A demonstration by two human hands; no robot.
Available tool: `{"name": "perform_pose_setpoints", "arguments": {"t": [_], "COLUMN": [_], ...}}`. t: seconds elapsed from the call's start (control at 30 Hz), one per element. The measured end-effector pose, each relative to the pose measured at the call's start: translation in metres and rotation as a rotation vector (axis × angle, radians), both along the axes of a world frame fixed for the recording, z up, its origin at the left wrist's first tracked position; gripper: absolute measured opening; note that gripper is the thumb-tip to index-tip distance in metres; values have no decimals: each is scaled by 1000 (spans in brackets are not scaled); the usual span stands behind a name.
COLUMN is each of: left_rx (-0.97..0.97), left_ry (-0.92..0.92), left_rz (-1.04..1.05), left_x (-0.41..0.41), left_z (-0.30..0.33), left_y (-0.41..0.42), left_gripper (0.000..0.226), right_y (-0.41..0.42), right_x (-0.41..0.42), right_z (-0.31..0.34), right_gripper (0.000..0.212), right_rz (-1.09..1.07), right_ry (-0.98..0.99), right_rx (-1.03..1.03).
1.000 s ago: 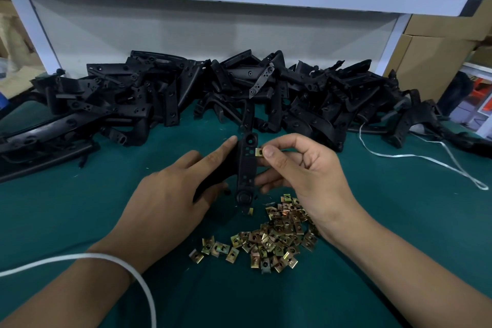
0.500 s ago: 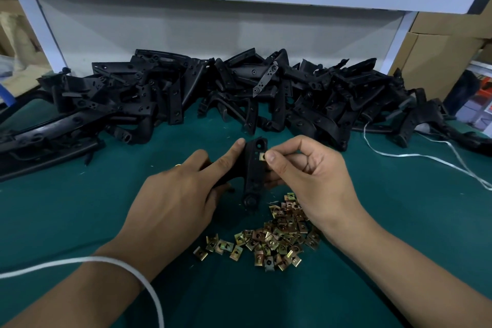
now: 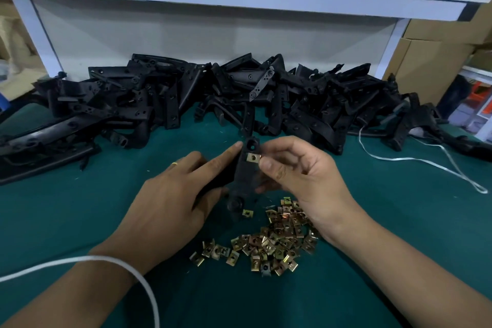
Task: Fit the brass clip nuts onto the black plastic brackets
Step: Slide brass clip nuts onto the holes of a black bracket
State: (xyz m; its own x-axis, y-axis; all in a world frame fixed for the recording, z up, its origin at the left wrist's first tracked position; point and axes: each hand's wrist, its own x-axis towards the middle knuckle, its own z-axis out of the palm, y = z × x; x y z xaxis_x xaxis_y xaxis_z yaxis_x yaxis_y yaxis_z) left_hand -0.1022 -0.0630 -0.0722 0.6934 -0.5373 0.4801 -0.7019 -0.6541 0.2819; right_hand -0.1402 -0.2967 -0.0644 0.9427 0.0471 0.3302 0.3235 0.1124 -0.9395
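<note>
At the centre of the frame the left hand (image 3: 170, 202) gripped a black bracket (image 3: 243, 176) upright over the green tabletop (image 3: 80, 221), while the right hand (image 3: 300, 178) pinched a brass clip nut (image 3: 253, 157) against its right edge. The nut looked small, light, springy and probably slippery, best held by its flat faces; the bracket seemed rigid.
</note>
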Motion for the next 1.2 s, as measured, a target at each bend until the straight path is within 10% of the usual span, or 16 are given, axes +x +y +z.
{"name": "perform_pose_setpoints", "arguments": {"t": [0.13, 0.33, 1.2], "left_rx": [13, 82, 26], "left_ry": [1, -45, 30], "left_rz": [-139, -132, -174], "left_x": [7, 9, 12], "left_z": [1, -1, -8], "left_y": [6, 8, 4], "left_gripper": [63, 65, 63], "right_y": [-9, -5, 9], "right_x": [-2, -5, -12], "right_z": [5, 2, 0], "right_gripper": [50, 31, 30], "right_rz": [-88, -12, -204], "right_ry": [-137, -264, -247], "right_rx": [-324, -646, -562]}}
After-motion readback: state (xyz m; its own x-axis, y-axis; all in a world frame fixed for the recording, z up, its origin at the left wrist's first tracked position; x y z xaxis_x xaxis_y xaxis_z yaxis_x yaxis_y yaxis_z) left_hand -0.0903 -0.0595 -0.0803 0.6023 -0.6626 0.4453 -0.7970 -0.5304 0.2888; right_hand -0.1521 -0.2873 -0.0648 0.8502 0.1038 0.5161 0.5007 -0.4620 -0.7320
